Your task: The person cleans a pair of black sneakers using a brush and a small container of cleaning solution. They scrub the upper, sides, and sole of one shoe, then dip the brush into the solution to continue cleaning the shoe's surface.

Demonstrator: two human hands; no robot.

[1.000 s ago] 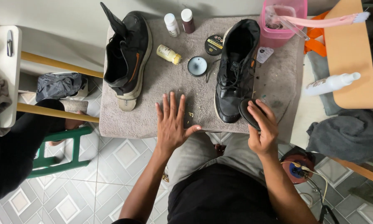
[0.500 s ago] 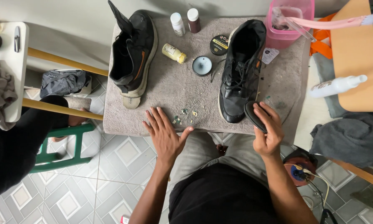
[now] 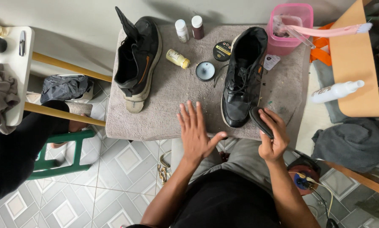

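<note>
On the grey towel-covered table (image 3: pixel 164 122), the left hand (image 3: pixel 195 133) has moved back up, open and flat, while the right hand (image 3: pixel 273 137) keeps gripping the dark brush (image 3: pixel 259 120) beside the black shoe (image 3: pixel 242 78).

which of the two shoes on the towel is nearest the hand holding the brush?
The glossy black lace-up shoe on the right. Its toe sits right beside the right hand and its dark brush. The other shoe, with the orange stripe, lies far left.

Brush (image 3: pixel 260 121) half hidden in right hand (image 3: pixel 273 137).
</note>
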